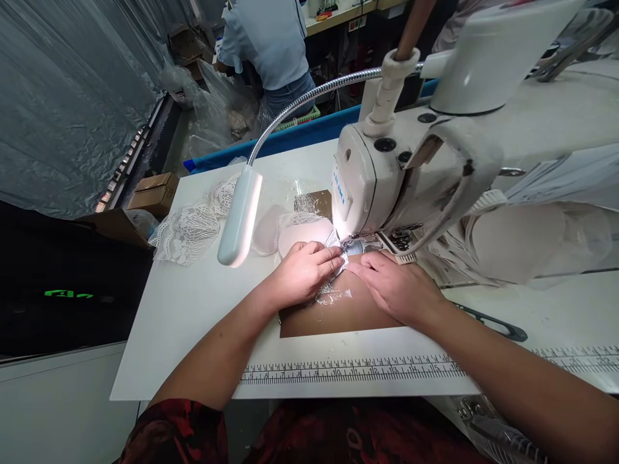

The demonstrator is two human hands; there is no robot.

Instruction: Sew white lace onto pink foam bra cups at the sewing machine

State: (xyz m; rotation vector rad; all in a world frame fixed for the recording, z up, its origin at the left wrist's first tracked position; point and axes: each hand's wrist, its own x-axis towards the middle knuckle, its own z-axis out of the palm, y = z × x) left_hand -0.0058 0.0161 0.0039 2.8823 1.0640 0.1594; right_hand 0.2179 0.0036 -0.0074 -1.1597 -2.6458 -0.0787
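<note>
A white lace bra piece [305, 234] with a smooth padded cup lies under the needle area of the white sewing machine [358, 183]. My left hand [305, 269] presses its fingers together on the lace edge, just left of the presser foot, which is mostly hidden. From the right, my right hand [397, 283] reaches the same edge with thumb and index finger, the other fingers curled. Both hands rest over a brown sheet [333, 319] on the table. Bits of clear film [333, 296] lie beside my left fingers.
More lace pieces [186, 232] lie at the table's left. A lamp [240, 216] hangs on a bent metal neck. Stacked pale cups [512, 241] and dark scissors-like handles [503, 327] are to the right. A ruler strip [348, 370] runs along the front edge. A co-worker [271, 45] sits beyond.
</note>
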